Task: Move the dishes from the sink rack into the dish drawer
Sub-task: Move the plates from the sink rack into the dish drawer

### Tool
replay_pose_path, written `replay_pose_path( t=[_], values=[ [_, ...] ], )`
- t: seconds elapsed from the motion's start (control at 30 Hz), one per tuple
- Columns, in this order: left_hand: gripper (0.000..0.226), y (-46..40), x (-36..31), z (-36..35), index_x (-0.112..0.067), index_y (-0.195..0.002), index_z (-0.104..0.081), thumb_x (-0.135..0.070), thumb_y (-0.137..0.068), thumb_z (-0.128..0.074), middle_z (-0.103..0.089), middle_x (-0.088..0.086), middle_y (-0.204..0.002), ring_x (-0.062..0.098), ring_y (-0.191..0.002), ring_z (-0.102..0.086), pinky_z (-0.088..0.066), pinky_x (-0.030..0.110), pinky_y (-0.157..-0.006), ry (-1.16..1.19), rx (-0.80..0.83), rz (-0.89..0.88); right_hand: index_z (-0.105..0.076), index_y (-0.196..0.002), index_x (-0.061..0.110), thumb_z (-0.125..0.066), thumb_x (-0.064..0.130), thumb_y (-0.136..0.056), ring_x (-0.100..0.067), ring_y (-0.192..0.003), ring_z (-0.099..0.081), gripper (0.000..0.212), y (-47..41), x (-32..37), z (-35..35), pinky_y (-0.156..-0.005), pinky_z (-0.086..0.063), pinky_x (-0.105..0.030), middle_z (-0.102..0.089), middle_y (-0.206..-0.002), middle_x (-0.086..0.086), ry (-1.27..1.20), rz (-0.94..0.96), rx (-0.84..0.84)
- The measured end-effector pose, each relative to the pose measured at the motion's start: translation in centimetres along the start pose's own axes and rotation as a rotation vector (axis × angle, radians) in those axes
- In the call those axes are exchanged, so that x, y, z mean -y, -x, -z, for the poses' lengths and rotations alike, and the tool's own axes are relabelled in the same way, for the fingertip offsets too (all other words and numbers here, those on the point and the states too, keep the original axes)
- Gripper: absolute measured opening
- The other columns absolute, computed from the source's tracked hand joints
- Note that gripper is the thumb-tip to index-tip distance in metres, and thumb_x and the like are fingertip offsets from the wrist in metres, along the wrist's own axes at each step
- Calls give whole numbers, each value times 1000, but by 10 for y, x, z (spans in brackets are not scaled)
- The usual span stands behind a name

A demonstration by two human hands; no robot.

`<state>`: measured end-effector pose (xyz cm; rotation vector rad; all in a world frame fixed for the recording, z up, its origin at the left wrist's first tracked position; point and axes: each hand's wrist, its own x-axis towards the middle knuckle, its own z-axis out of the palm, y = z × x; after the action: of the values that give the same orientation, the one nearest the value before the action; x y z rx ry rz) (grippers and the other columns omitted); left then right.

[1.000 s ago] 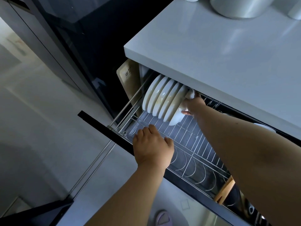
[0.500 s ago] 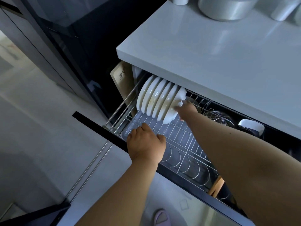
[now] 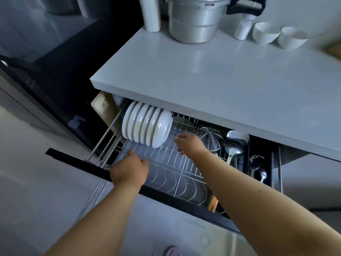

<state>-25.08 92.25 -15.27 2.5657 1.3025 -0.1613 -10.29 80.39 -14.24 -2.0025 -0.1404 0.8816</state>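
1. Dish drawer [image 3: 103, 170]: pulled out from under the white table [image 3: 212, 85]. A wire rack [image 3: 177, 163] with upright dividers fills its left and middle parts.
2. Plates [image 3: 145, 124]: a row of white dishes standing on edge at the rear left of the wire rack, packed face to face. The nearest one is deeper, more a bowl than a plate. Judged glazed ceramic: stiff, fairly heavy, slippery where wet, liable to chip against the wire. Best taken by the rim, thumb on one face and fingers behind, one at a time.
3. Right hand [image 3: 190, 143]: hovers over the rack just beside the nearest dish, not touching it. Fingers [image 3: 178, 139] released and spread, holding nothing.
4. Left hand [image 3: 129, 170]: rests on the front edge of the drawer, fingers curled over the rail; how firmly it grips cannot be told.
5. Drawer, right part: a wire skimmer [image 3: 210, 138], a metal ladle [image 3: 233, 148] and more spoons [image 3: 258, 169] farther right. A wooden handle [image 3: 212, 204] shows at the front.
6. Cutting board [image 3: 105, 108]: stands upright left of the plates, outside the rack.
7. Table top: a metal pot [image 3: 195, 19], a white cylinder [image 3: 150, 13] and two white bowls [image 3: 276, 35] at the back.
8. Sink rack: not in view. The front dividers of the drawer rack stand free for further dishes.
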Motion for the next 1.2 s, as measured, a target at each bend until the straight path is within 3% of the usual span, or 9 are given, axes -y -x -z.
replay_pose_path(
  t=[0.1, 0.23, 0.3, 0.37, 0.47, 0.57, 0.77, 1.0, 1.2],
  values=[
    [23, 5, -5, 2, -11, -96, -54, -31, -89, -45, -62, 7, -81, 26, -69, -55, -45, 29, -62, 75, 27, 14, -58, -119, 1, -55, 19, -97, -18, -69, -57, 29, 29, -3, 28, -68, -53, -30, -60, -80, -7, -71, 7, -16],
    [19, 24, -37, 10, -13, -69, -54, -25, -84, -48, -60, 7, -73, 27, -63, -55, -45, 26, -60, 156, 63, -22, -60, -108, 2, -55, 18, -97, -19, -66, -60, 19, 65, -14, 69, -68, -56, -31, -63, -79, -10, -188, -15, -60],
    [20, 41, -60, 18, -15, -69, -56, -23, -86, -47, -57, 3, -68, 21, -59, -50, -35, 23, -51, 225, 115, -42, -61, -101, 4, -56, 18, -97, -18, -64, -59, 15, 84, -20, 91, -61, -55, -27, -62, -77, -10, -266, -29, -90],
    [19, 57, -83, 20, -17, -68, -55, -21, -86, -48, -61, 1, -65, 22, -58, -55, -38, 26, -50, 392, 177, -82, -62, -97, 4, -58, 18, -96, -19, -64, -59, 15, 103, -26, 115, -61, -55, -27, -62, -76, -11, -336, -24, -133],
    [15, 81, -119, 22, -20, -75, -61, -22, -84, -50, -69, 1, -70, 27, -71, -66, -55, 42, -70, 543, 288, -155, -64, -100, 2, -57, 19, -96, -20, -66, -60, 19, 135, -35, 159, -61, -54, -28, -64, -76, -11, -389, 5, -225],
    [11, 111, -159, 27, -27, -82, -61, -28, -87, -52, -70, -2, -79, 20, -77, -68, -55, 45, -81, 511, 362, -272, -65, -93, 5, -57, 19, -96, -18, -61, -63, 16, 166, -49, 209, -59, -54, -27, -65, -70, -8, -479, 35, -345],
    [13, 182, -254, 42, -33, -84, -60, -28, -91, -51, -69, -7, -82, 13, -77, -67, -56, 39, -78, 480, 402, -500, -66, -91, 9, -57, 16, -95, -16, -55, -60, 11, 235, -91, 313, -54, -50, -25, -63, -64, -3, -655, 73, -608],
    [17, 268, -377, 47, -23, -78, -65, -24, -86, -51, -72, -3, -71, 22, -73, -70, -57, 39, -76, 453, 470, -717, -63, -91, 9, -59, 17, -94, -15, -54, -57, 9, 324, -166, 425, -57, -50, -26, -59, -69, -6, -827, 92, -904],
    [16, 355, -469, 24, -23, -76, -65, -22, -85, -52, -71, -5, -68, 22, -73, -70, -55, 39, -74, 448, 541, -880, -61, -97, 8, -56, 14, -94, -15, -50, -53, 8, 388, -249, 499, -49, -46, -23, -56, -59, -4, -930, -2, -1119]
  ],
)
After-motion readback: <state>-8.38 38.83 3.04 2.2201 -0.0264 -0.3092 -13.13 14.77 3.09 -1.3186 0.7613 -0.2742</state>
